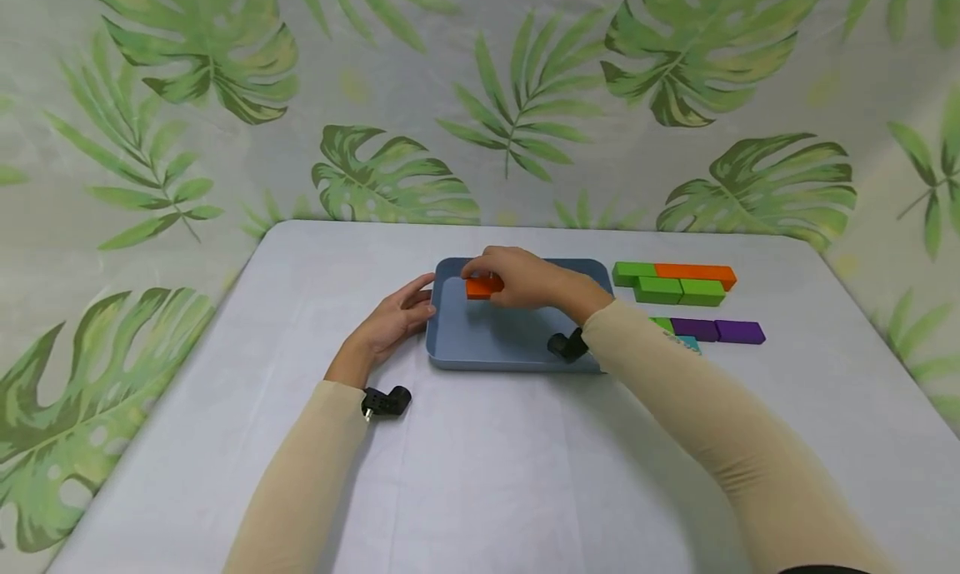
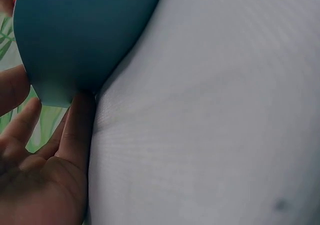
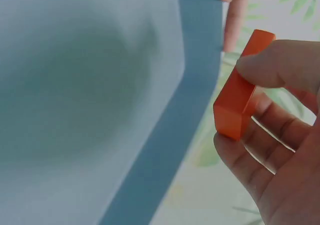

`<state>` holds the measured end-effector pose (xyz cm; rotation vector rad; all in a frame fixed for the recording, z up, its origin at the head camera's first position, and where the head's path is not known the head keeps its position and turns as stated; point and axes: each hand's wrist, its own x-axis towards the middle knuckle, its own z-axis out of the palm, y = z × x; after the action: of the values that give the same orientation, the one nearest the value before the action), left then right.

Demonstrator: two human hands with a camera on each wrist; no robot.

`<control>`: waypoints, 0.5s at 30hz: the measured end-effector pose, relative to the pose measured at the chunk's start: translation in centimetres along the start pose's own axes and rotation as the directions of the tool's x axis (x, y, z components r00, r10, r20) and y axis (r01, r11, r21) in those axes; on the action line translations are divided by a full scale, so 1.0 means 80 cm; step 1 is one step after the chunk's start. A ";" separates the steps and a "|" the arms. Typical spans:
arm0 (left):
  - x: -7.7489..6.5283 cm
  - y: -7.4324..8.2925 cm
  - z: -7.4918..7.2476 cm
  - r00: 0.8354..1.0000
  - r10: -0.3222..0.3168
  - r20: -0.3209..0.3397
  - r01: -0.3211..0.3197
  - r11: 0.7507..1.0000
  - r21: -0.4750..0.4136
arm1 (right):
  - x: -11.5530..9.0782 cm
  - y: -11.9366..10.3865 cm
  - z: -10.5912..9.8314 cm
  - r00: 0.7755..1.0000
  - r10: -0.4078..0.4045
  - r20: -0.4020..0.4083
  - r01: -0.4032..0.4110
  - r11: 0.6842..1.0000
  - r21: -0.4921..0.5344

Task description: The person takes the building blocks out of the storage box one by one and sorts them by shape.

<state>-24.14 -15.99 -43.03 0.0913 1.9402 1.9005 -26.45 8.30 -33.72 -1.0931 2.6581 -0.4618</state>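
Note:
My right hand pinches an orange block above the left part of a shallow blue-grey tray. In the right wrist view the thumb presses on one face of the block, with the fingers along its other side. My left hand rests at the tray's left side, its fingers fairly straight. Seen from the left wrist, the fingertips lie right at the tray's outer wall, and the thumb is close to its edge. Part of the tray is hidden behind my right hand and forearm.
Right of the tray, green blocks and a long orange block lie together. Nearer to me are purple blocks, a green one and a teal one, partly covered by my right sleeve. A leaf-patterned cloth hangs behind the white table.

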 end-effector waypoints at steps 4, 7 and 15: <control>0.001 0.001 0.001 1.000 0.011 0.001 -0.011 1.000 -0.005 | -0.033 0.006 -0.009 0.999 -0.030 -0.017 0.031 1.000 0.003; 0.002 0.000 0.002 1.000 0.020 0.008 -0.020 1.000 -0.006 | -0.059 0.013 -0.011 0.998 -0.036 -0.042 0.036 0.999 0.011; 0.002 -0.001 0.000 1.000 0.011 0.013 -0.011 1.000 -0.008 | -0.102 0.030 -0.002 0.995 -0.061 -0.080 0.061 0.998 0.001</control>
<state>-24.26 -15.92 -43.13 0.1115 1.9270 1.9104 -22.34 15.75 -33.74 -1.1816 2.6974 -0.5321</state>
